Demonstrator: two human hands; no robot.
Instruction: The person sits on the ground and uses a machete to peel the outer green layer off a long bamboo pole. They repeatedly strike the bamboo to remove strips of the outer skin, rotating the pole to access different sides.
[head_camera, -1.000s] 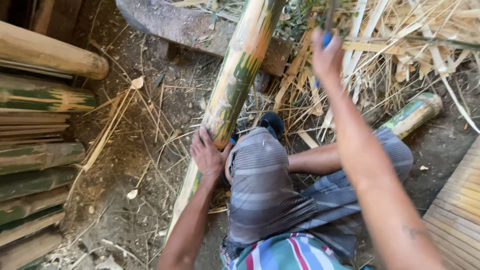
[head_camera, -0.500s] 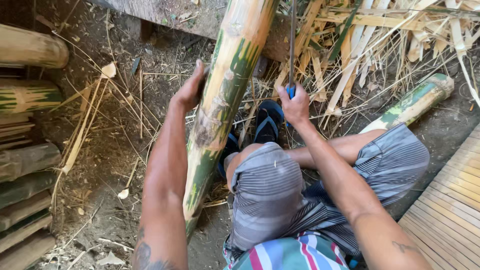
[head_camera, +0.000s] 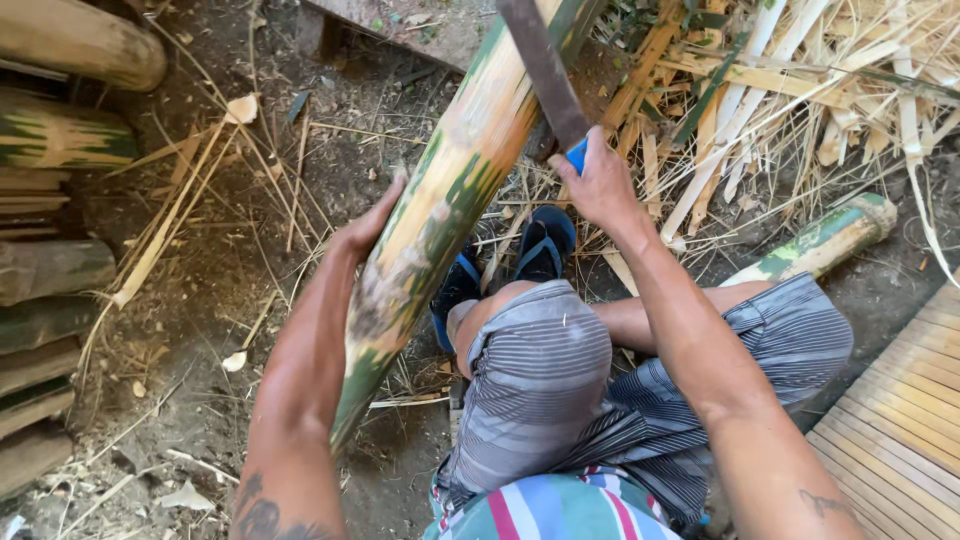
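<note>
- Since half a second ago, your right hand (head_camera: 600, 185) has swung the dark blade (head_camera: 545, 70) up and across the bamboo pole (head_camera: 440, 215); before, the blade stood nearly upright beside the pole.
- Your left hand (head_camera: 365, 230) has stayed on the pole's left flank, at about the same spot.
- Nearest you, below both hands, your knees in grey striped shorts (head_camera: 540, 370) are bent, and the pole's lower end runs down between your left forearm and your left knee.
- Your left hand is pressed against the pole with fingers wrapped around its far side, bracing it.
- Your right hand is clenched around the knife's blue handle (head_camera: 577, 155), just right of the pole.
- Between the hands and a little below, your feet in blue sandals (head_camera: 545, 240) rest on the dirt ground (head_camera: 220, 300).
- The pole slants up from lower left to upper right, passing under the blade.
- Right of your right hand lies a short green bamboo piece (head_camera: 815, 245), with a slatted panel (head_camera: 900, 420) nearer you.
- Beyond your right hand is a heap of pale bamboo strips (head_camera: 800, 80).
- Far left of your left hand, stacked bamboo sections (head_camera: 60, 150) lie side by side.
</note>
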